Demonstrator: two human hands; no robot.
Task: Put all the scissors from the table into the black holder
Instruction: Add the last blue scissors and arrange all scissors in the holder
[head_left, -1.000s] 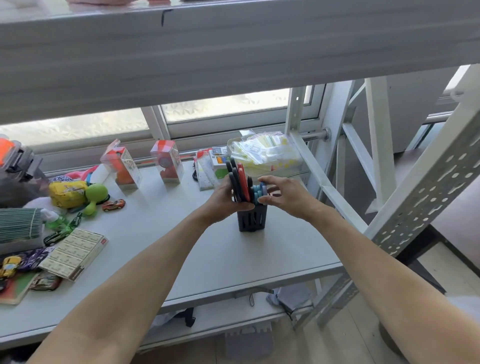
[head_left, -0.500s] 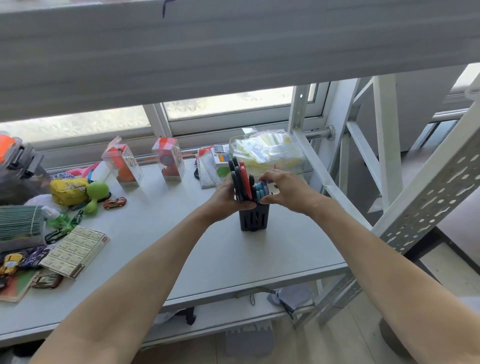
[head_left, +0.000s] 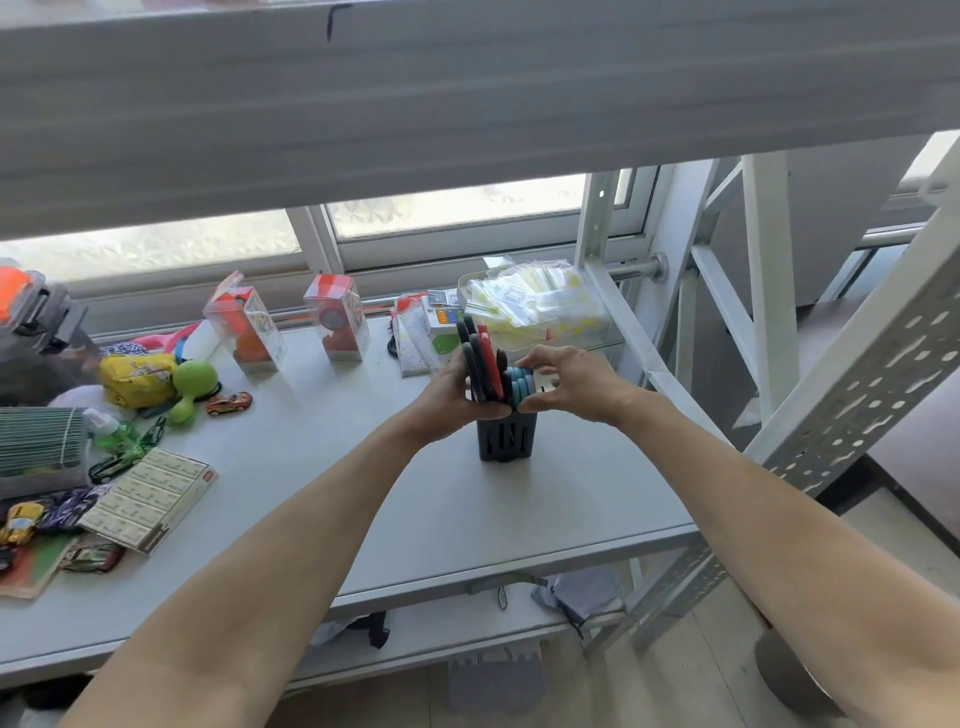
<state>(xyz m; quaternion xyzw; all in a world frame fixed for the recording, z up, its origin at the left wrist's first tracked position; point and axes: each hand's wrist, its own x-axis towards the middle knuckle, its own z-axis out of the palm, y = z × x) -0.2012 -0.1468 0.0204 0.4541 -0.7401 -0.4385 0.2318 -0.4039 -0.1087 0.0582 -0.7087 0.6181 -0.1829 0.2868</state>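
Scissors (head_left: 491, 364) blades hidden inside black holder (head_left: 506, 440), hands (head_left: 452, 400) covering its rim.

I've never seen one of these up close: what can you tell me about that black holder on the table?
The black holder is a small, dark, plastic-looking tub with vertical slots in its wall, standing upright on the grey table near its right end. Scissors with black, red and blue handles stick up from it. The left hand and right hand close around its top.
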